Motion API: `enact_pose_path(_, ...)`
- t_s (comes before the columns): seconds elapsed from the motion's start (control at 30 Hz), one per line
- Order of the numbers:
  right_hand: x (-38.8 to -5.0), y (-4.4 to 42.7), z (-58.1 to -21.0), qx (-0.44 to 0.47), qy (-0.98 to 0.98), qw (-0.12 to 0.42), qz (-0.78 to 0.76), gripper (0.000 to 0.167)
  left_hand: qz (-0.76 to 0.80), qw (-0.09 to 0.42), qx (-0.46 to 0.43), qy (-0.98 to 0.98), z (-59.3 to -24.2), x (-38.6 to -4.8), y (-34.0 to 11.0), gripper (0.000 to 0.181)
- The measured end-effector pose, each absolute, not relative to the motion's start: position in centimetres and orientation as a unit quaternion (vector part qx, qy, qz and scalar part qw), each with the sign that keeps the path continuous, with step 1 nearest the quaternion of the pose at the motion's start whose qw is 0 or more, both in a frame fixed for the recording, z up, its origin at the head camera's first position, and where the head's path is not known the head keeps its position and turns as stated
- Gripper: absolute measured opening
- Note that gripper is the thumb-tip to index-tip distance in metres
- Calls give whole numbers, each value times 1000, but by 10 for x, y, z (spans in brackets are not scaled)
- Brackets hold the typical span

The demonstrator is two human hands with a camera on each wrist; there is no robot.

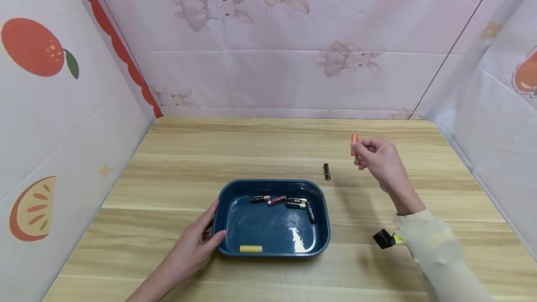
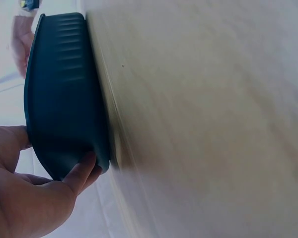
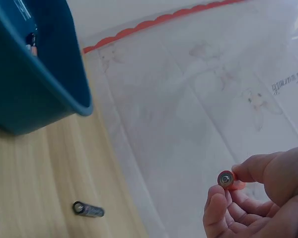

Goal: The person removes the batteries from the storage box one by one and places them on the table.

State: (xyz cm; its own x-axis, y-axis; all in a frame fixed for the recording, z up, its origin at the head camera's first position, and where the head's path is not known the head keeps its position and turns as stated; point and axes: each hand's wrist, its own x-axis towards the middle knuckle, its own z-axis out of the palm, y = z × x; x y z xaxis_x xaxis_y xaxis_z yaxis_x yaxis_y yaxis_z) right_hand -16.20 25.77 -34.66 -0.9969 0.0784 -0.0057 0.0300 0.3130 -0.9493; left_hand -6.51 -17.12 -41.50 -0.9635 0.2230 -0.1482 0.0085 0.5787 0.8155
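Observation:
My left hand (image 1: 194,242) grips the left end of a dark blue plastic tray (image 1: 268,233), thumb over the rim and fingers along the outer wall. In the left wrist view, the fingers (image 2: 80,171) press against that wall. Above the table at right, my right hand (image 1: 383,162) pinches an orange battery (image 1: 354,139) between thumb and fingertips. One end of this battery faces the right wrist camera. Between that hand and the tray, a black battery (image 1: 327,171) lies on the table. Inside the tray, several dark batteries (image 1: 296,203) cluster at the back right, and a yellow battery (image 1: 251,249) lies at the front.
The wood-grain table (image 1: 168,171) meets a pink rabbit-print backdrop (image 1: 285,83) at its far edge. White printed sheets flank both sides. A black piece (image 1: 383,238) with a yellow-green part shows beside the right sleeve (image 1: 436,246).

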Motion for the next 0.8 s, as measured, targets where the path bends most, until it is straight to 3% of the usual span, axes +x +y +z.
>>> enact_pose_path(0.43, -176, 264, -394, -75, -820, -15, 567, 44, 459, 117, 66, 878, -416, -65, -172, 75)
enact_pose_path(0.8, -181, 256, -421, -106, -848, -33, 518, 36, 452, 126, 56, 881, -414, -64, -171, 75)
